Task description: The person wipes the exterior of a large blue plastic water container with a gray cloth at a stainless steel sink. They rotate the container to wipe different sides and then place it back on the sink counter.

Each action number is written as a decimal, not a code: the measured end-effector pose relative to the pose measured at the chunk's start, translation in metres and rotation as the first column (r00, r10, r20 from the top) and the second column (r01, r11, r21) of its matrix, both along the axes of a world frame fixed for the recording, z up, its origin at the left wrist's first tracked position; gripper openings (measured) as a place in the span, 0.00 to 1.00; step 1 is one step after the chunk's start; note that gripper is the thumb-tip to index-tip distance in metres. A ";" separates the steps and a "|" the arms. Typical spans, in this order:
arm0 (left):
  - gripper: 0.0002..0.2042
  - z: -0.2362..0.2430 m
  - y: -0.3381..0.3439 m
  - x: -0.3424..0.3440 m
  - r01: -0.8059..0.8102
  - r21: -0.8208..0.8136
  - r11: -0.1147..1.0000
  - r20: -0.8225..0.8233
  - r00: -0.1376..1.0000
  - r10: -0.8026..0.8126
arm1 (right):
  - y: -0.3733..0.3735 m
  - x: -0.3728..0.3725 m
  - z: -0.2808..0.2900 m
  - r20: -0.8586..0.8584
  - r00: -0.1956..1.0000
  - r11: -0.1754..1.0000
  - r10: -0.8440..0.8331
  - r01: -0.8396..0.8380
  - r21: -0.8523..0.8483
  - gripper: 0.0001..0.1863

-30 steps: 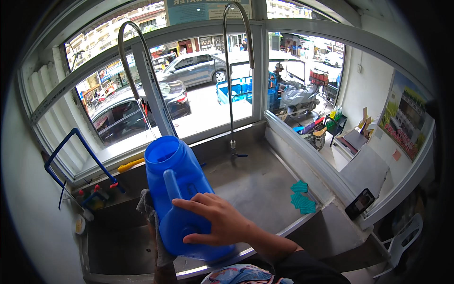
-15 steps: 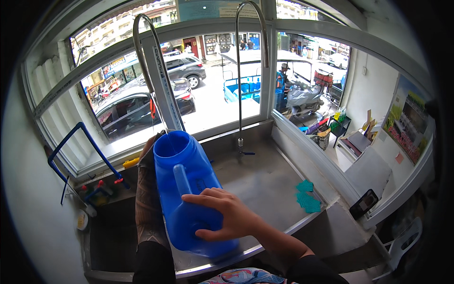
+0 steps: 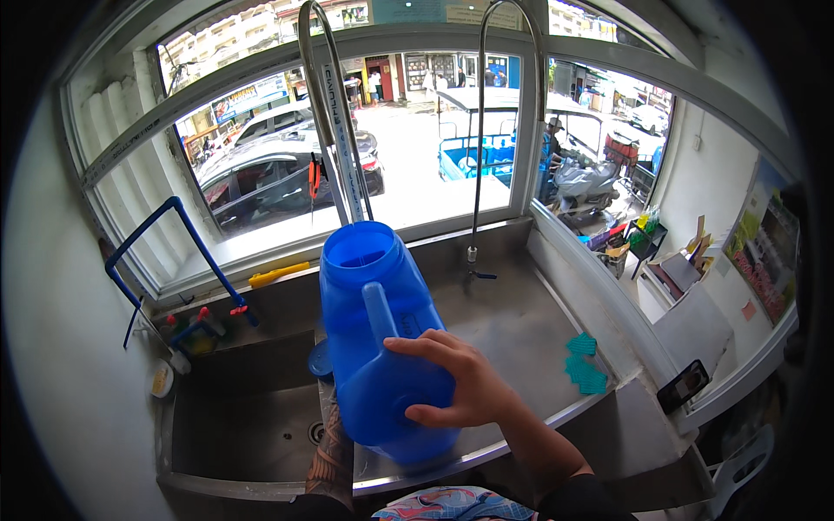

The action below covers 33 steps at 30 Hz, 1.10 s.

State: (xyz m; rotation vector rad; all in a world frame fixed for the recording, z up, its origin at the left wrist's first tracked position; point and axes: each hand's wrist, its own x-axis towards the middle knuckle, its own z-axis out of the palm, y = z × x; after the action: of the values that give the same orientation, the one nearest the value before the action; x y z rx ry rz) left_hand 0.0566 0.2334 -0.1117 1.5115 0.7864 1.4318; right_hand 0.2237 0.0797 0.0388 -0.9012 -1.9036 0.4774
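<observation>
A large blue water jug (image 3: 391,373) leans away from me over the divider of the metal sink, its wide mouth (image 3: 362,246) facing up and forward. My right hand (image 3: 465,382) grips its near right side, thumb and forefinger spread around the lower end of the moulded handle (image 3: 380,313). From below, my left forearm (image 3: 330,460) reaches under the jug's left side; that hand's fingers are hidden. A round blue cap (image 3: 321,358) lies just left of the jug. Behind the mouth rises a curved steel spout (image 3: 313,69).
A second steel spout (image 3: 477,174) stands right of the jug. Teal gloves or cloths (image 3: 586,365) lie on the right counter. At left are the deep basin (image 3: 243,425), a blue pipe frame (image 3: 176,208) and a yellow tool (image 3: 278,274). A phone (image 3: 684,385) leans at right.
My left arm has drawn back from beside the jug's mouth to low under its left side. The blue cap has come into sight. The view has shifted left; my right hand keeps its place.
</observation>
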 end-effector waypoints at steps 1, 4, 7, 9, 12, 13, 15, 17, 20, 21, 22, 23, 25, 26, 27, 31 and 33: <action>0.20 -0.012 -0.022 -0.008 0.015 -0.069 0.998 0.049 0.999 -0.012 | 0.001 0.001 0.000 -0.004 1.000 1.000 0.004 -0.004 0.004 0.38; 0.20 -0.039 -0.091 -0.029 0.152 -0.329 0.932 0.327 0.944 -0.039 | 0.001 0.003 0.001 -0.007 0.999 0.999 0.032 -0.032 0.015 0.38; 0.20 -0.033 -0.133 -0.038 0.320 -0.455 0.831 0.606 0.795 0.025 | 0.002 0.003 0.001 0.000 0.999 0.998 0.034 -0.034 0.046 0.39; 0.20 -0.006 -0.136 -0.042 0.322 -0.348 0.880 0.599 0.799 -0.056 | 0.003 0.003 -0.001 -0.012 1.000 0.995 0.026 -0.024 0.094 0.41; 0.23 0.058 -0.124 -0.066 0.090 0.339 0.937 -0.142 0.989 -0.044 | 0.003 0.005 -0.004 -0.059 0.998 0.999 0.013 -0.011 0.041 0.42; 0.25 0.080 -0.117 -0.074 0.134 0.593 0.794 -0.431 0.885 0.173 | 0.004 0.006 -0.005 -0.064 0.997 0.999 0.030 -0.028 0.037 0.42; 0.27 0.112 -0.107 -0.069 0.205 0.499 0.842 -0.430 0.902 0.035 | 0.005 0.009 -0.004 -0.097 0.993 0.998 0.063 -0.062 0.013 0.43; 0.29 0.130 -0.107 -0.062 0.159 0.408 0.899 -0.371 0.929 0.004 | 0.005 0.011 -0.003 -0.098 0.990 0.993 0.107 -0.111 -0.039 0.45; 0.30 0.144 -0.117 -0.054 0.027 0.303 0.953 -0.070 0.998 -0.006 | -0.003 0.006 -0.010 -0.139 0.988 0.984 -0.065 0.086 0.156 0.43; 0.31 0.146 -0.124 -0.052 0.051 0.281 0.958 0.167 0.981 -0.101 | -0.006 0.001 -0.015 -0.176 0.972 0.944 -0.157 0.200 0.262 0.42; 0.31 0.150 -0.134 -0.053 0.090 0.296 0.951 0.196 0.969 -0.153 | -0.012 -0.005 -0.024 -0.244 0.958 0.891 -0.150 0.238 0.386 0.42; 0.31 0.154 -0.145 -0.054 0.147 0.386 0.911 0.141 0.966 -0.215 | -0.021 -0.013 -0.036 -0.308 0.942 0.820 -0.134 0.280 0.500 0.41; 0.30 0.164 -0.163 -0.050 0.269 0.516 0.813 -0.206 0.960 -0.187 | -0.029 -0.018 -0.061 -0.309 0.947 0.722 -0.082 0.270 0.637 0.42; 0.29 0.170 -0.172 -0.045 0.435 0.489 0.756 -0.381 0.886 -0.264 | -0.029 -0.017 -0.072 -0.251 0.966 0.714 -0.058 0.216 0.666 0.42; 0.28 0.176 -0.174 -0.037 0.541 0.560 0.628 -0.490 0.827 -0.276 | -0.028 -0.017 -0.083 -0.192 0.981 0.708 -0.037 0.161 0.687 0.43; 0.24 0.199 -0.175 -0.023 0.491 0.654 0.576 -0.548 0.832 -0.086 | -0.027 -0.002 -0.097 -0.201 0.977 0.699 0.073 0.094 0.709 0.39; 0.22 0.204 -0.173 -0.035 0.341 0.729 0.594 -0.543 0.816 0.197 | -0.034 0.013 -0.086 -0.578 0.804 0.755 0.140 0.290 0.588 0.30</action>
State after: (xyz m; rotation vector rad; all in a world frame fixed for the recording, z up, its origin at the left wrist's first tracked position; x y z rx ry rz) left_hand 0.0212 0.0604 0.0925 2.7696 0.3522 1.3139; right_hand 0.2370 0.0457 -0.0469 -0.2882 -1.2748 -0.0073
